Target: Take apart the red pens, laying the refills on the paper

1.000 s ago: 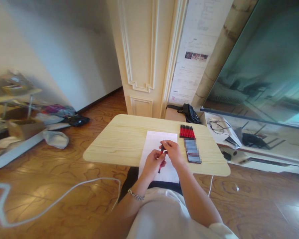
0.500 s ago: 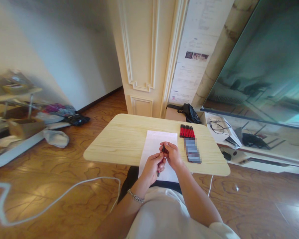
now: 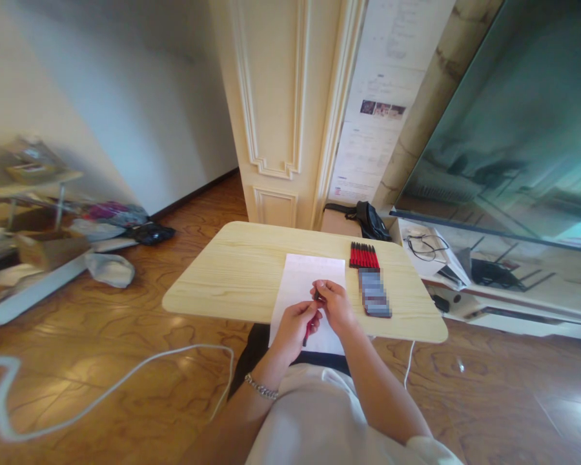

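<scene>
Over a sheet of white paper (image 3: 290, 284), both my hands close around a red pen (image 3: 308, 329) with black ends. My left hand (image 3: 293, 328) grips its red body, and the lower black tip sticks out beneath those fingers. Higher up, my right hand (image 3: 335, 305) pinches the black upper end. Fingers cover much of the pen, so I cannot tell whether that end is a separate cap. A row of several red and black pens (image 3: 365, 256) lies side by side to the right of the paper, with a phone (image 3: 375, 292), its screen blurred, just nearer to me.
Everything lies on a pale wooden table (image 3: 213, 271) with rounded corners. Beyond its far right edge are a black bag (image 3: 370, 219) and a white box (image 3: 419, 248) with a cable. A white cable (image 3: 126, 371) crosses the floor at left.
The pen has tilted and slid a little, so more of its red body shows below my left fingers. My right hand has shifted slightly down and toward the right.
</scene>
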Demonstrator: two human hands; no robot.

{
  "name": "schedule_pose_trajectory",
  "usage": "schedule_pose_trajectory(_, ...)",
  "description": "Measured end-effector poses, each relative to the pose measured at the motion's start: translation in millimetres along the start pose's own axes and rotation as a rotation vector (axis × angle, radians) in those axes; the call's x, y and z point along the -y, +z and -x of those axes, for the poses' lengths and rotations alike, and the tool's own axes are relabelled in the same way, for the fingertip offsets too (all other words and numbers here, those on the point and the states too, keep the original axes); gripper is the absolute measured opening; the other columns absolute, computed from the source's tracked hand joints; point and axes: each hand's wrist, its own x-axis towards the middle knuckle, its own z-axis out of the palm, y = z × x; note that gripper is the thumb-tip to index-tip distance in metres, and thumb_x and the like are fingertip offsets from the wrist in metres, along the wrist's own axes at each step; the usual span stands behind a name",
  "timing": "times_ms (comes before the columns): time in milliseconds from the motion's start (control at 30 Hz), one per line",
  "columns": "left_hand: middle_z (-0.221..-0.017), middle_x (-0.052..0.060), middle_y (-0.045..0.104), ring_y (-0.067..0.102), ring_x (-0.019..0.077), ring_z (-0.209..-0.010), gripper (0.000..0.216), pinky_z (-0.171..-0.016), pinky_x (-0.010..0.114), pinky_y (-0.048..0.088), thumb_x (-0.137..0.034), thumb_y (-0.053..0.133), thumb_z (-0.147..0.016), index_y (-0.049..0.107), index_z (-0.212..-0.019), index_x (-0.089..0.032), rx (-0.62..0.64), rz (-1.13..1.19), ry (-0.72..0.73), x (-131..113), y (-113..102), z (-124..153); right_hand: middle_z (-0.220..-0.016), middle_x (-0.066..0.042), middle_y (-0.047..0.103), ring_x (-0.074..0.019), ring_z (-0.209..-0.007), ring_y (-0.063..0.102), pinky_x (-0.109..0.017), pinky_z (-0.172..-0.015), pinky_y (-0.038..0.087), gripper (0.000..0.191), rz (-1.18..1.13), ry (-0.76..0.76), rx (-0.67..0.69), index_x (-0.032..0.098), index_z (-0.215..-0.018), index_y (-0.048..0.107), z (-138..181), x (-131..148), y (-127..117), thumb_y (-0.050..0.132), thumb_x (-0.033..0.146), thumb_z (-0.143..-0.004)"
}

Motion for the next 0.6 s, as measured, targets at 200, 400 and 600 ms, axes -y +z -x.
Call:
schedule_pose_trajectory(200, -0.068, 0.005, 0.062, 0.051, 0.0089, -0.053, 0.026, -0.049, 0.02, 0.035, -0.039, 0.066, -0.075, 0.064, -0.075, -0.013, -0.022, 0.04, -0.001, 2.0, 0.3, -0.6, -0.08, -0.007, 0.063, -0.014, -0.066, 0.055, -0.023, -0.05, 0.039, 0.035, -0.095, 0.115, 0.097, 0.016, -0.093, 0.067, 0.7, 4.8, -3.8, 0.062, 0.045, -0.076)
schedule_pose_trajectory(400, -0.065, 0.002, 0.062, 0.053, 0.0095, -0.052, 0.025, -0.05, 0.021, 0.037, -0.035, 0.073, -0.067, 0.067, -0.08, -0.015, -0.085, -0.011, 0.019, 0.0, 2.5, -2.1, -0.081, -0.005, 0.065, -0.0131, -0.068, 0.055, -0.024, -0.059, 0.041, 0.036, 0.14, 0.006, -0.054, 0.018, -0.09, 0.067, -1.1, 9.5, -3.5, 0.067, 0.049, -0.071)
schedule_pose_trajectory(600, -0.068, 0.004, 0.062, 0.053, 0.009, -0.054, 0.027, -0.052, 0.021, 0.039, -0.038, 0.071, -0.071, 0.068, -0.08, -0.012, -0.046, 0.037, -0.003, -0.7, 1.9, -0.6, -0.069, -0.004, 0.064, -0.0107, -0.055, 0.049, -0.025, -0.055, 0.038, 0.033, 0.152, -0.035, -0.051, 0.015, -0.074, 0.065, -2.9, 3.9, -4.6, 0.069, 0.047, -0.069)
